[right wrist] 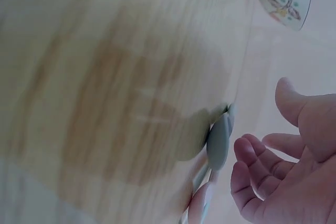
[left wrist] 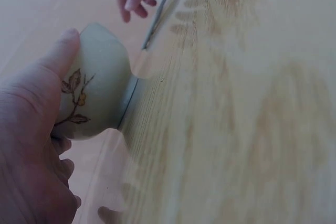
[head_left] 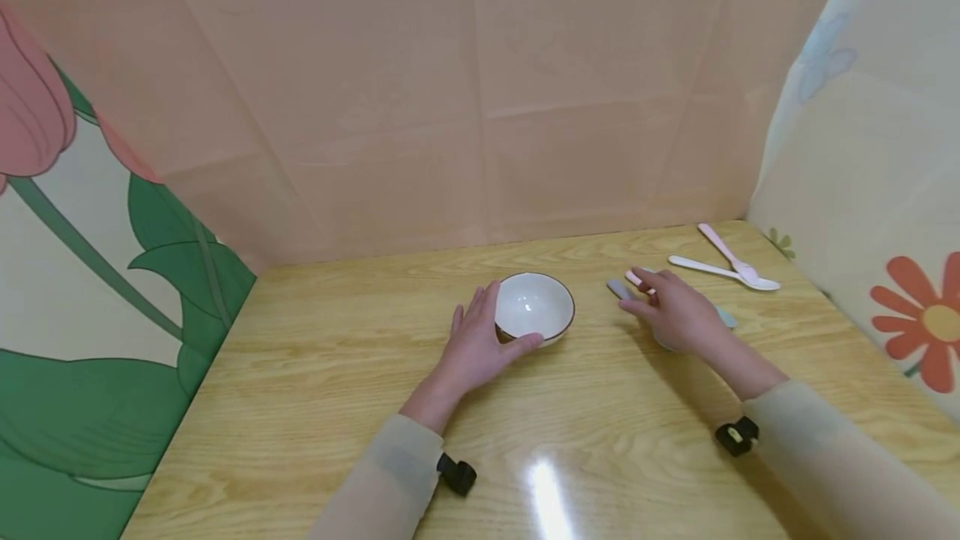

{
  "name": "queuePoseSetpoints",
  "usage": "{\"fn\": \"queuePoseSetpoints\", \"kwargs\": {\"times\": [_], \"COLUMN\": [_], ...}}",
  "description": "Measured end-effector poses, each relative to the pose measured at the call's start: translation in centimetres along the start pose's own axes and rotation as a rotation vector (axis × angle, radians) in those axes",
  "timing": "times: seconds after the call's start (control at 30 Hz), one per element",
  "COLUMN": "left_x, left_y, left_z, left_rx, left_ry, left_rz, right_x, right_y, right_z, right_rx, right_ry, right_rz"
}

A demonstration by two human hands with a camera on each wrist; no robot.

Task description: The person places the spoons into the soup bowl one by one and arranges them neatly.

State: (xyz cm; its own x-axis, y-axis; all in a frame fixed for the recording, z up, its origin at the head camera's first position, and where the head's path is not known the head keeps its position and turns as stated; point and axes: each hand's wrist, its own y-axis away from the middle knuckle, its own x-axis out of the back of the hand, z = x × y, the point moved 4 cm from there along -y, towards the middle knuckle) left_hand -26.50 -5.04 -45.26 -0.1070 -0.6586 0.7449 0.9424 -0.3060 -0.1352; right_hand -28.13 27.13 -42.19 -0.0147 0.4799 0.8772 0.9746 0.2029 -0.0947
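Note:
A white bowl [head_left: 534, 305] with a dark rim stands upright on the table; the left wrist view shows a leafy twig painted on the outside of the bowl [left wrist: 94, 85]. My left hand [head_left: 474, 346] grips its left side, thumb at the near side and fingers around the far side. Over a small group of spoons hovers my right hand [head_left: 681, 317], fingers loosely bent and holding nothing. Partly hidden under it are a grey-blue handle [head_left: 618, 289], a pink handle [head_left: 634, 279] and a pale green end [head_left: 726, 317]. The right wrist view shows a grey-green spoon [right wrist: 218, 142] below the fingertips.
Farther right, a white spoon [head_left: 701, 266] and a pink spoon [head_left: 720, 246] lie crossed on the wooden table [head_left: 337, 373]. A plain pinkish cloth [head_left: 375, 107] hangs behind the table, with flower-printed sheets at left and right.

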Motion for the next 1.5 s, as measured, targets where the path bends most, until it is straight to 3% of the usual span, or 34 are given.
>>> {"fn": "queuePoseSetpoints", "kwargs": {"times": [0.43,0.83,1.5], "left_x": [-0.1,-0.2,-0.3], "left_y": [0.0,-0.1,-0.2], "left_z": [-0.1,-0.5,-0.5], "left_rx": [0.019,0.018,0.011], "left_ry": [0.026,0.11,0.134], "left_rz": [-0.022,-0.026,-0.022], "right_x": [0.1,-0.1,-0.5], "right_y": [-0.5,-1.0,-1.5], "right_z": [1.4,1.8,2.2], "right_rx": [0.03,0.056,0.022], "right_ry": [0.052,0.076,0.063], "right_rz": [-0.013,-0.057,-0.092]}}
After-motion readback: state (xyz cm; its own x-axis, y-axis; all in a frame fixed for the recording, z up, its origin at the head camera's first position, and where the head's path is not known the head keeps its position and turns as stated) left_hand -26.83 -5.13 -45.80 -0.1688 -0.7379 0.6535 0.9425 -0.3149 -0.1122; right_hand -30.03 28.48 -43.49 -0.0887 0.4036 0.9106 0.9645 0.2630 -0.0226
